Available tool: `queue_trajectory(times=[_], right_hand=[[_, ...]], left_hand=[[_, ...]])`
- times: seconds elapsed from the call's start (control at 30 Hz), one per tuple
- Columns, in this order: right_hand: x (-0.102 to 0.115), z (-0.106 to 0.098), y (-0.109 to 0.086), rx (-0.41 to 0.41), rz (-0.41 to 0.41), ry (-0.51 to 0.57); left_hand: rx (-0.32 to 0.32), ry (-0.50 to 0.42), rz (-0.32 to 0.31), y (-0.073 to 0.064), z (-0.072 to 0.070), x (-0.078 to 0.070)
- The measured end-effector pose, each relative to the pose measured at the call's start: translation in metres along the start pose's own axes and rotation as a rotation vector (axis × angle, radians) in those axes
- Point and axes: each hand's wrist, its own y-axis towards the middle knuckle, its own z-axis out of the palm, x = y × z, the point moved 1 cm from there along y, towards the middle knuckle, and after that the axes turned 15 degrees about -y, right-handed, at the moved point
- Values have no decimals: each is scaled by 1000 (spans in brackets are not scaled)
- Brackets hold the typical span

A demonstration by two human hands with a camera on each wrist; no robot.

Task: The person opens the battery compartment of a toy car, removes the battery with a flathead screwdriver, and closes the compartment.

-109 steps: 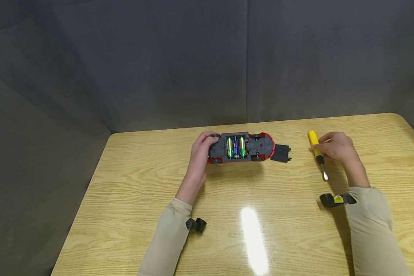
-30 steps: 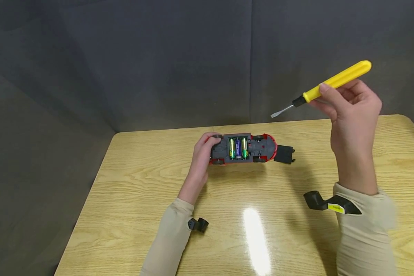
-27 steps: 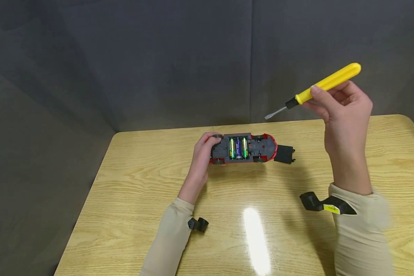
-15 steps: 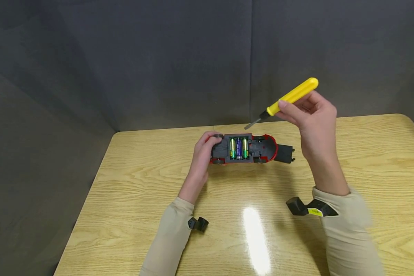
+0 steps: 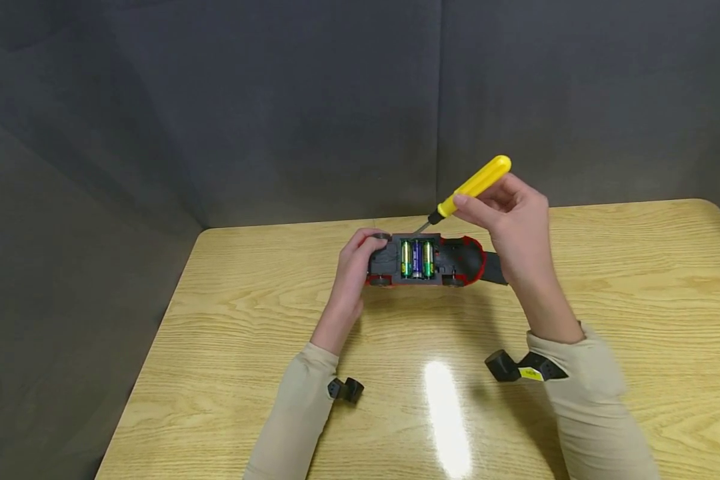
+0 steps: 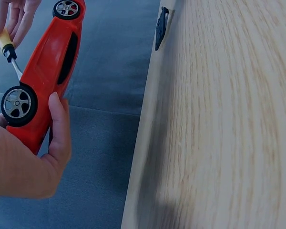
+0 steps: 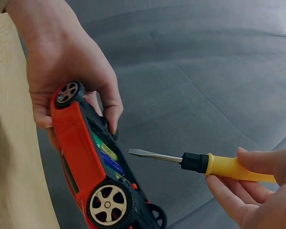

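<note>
Left hand (image 5: 354, 260) grips upturned toy car (image 5: 383, 259) above table (image 5: 246, 333) | car stretches rightward, lengthwise | right hand (image 5: 519, 223) pinches screwdriver (image 5: 477, 185), tip (just clear) beside the batteries (image 5: 417, 260).

**Pale against dark**

Before me spreads a pale wood-grain surface (image 5: 228, 320), its far right corner rounded. Past its far edge I face dark grey cloth (image 5: 312, 113), which also runs down beyond the left edge. A vertical seam (image 5: 439, 107) crosses it. Nearer me, a long white glare (image 5: 447, 417) shines off the wood.
</note>
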Motion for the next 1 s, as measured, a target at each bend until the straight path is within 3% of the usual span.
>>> queue_trajectory(times=[0.43, 0.7, 1.0], right_hand=[[-3, 4, -4, 18, -5, -99], [-3, 7, -6, 27, -21, -250], [1, 10, -11, 26, -117, -392]], left_hand=[[0, 36, 21, 0, -1, 0], [1, 36, 17, -1, -2, 0], [5, 33, 9, -2, -4, 0]])
